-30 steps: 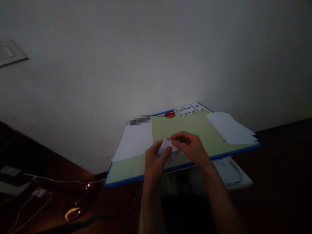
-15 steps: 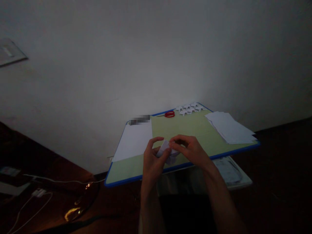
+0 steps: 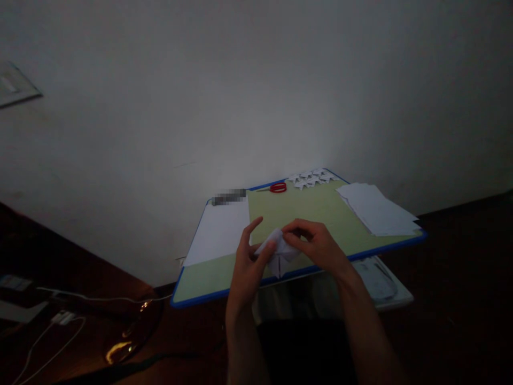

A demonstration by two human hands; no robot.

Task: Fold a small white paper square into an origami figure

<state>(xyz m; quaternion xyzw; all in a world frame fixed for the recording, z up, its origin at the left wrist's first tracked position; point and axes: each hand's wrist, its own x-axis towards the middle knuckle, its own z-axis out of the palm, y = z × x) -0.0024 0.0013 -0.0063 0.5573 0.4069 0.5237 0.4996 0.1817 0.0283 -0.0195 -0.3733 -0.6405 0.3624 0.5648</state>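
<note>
Head view: green table (image 3: 308, 208) stands beside grey wall (image 3: 256, 96).

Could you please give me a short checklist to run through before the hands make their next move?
1. Left hand has a grip on the folded paper: ok, thumb on it, index finger raised away.
2. Right hand is at the paper's upper edge: ok, fingertips together there.
3. Creases line up: cannot tell, too dim and small.
4. Scissors lie apart from both hands: ok, near the far edge of the table.
5. Finished-looking folded pieces lie out of the way: ok, far right corner.
6. Paper stack is squared: not ok, edges uneven.
</note>
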